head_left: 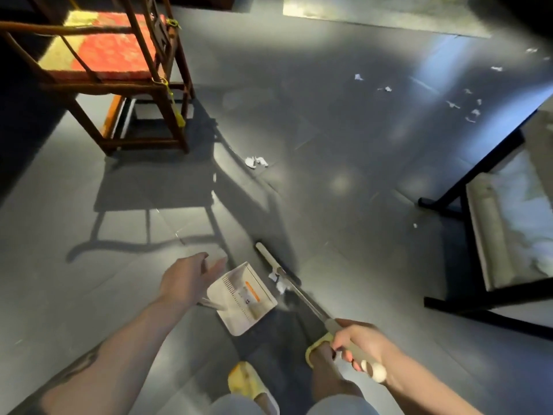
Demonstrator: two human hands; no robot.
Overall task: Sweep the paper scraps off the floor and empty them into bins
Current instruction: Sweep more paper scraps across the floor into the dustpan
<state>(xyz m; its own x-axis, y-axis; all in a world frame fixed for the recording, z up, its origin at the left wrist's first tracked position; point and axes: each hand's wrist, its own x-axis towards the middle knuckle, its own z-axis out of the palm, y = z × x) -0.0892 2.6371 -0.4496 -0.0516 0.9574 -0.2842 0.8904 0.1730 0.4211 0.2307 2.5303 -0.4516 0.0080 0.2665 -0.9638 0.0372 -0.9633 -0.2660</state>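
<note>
Head view looked down on small white crumpled paper scraps (279, 281) lying on the grey tiled floor (344, 181), touching the pale flat broom head (270, 262) and just beside the open mouth of the white plastic dustpan (244, 298). Another white clump (256, 161) sat farther out near the chair's shadow; many smaller bits (472, 112) were scattered well apart toward the upper right.

Judgement on handling: scraps would be very light and soft, easily flicked or blown past the pan lip, so short low strokes seemed wise. Nothing fragile. Best moved by broom, not by hand.

Right hand (359, 348) gripped the broom's long metal handle (308, 304) at its pale grip end, fingers (348, 359) curled round it. Left hand (187, 280) hovered just above and beside the dustpan, fingers (217, 265) spread and relaxed, holding nothing; whether it touched the short pan handle (209, 304) could not be told. That handle looked the natural place to take hold.

Outward: a dark wooden chair with a red and yellow cushion (101, 55) stood upper left. A black metal frame (466, 181) stood at right. A yellow slipper (245, 381) showed at the bottom edge. No bin was in view.
</note>
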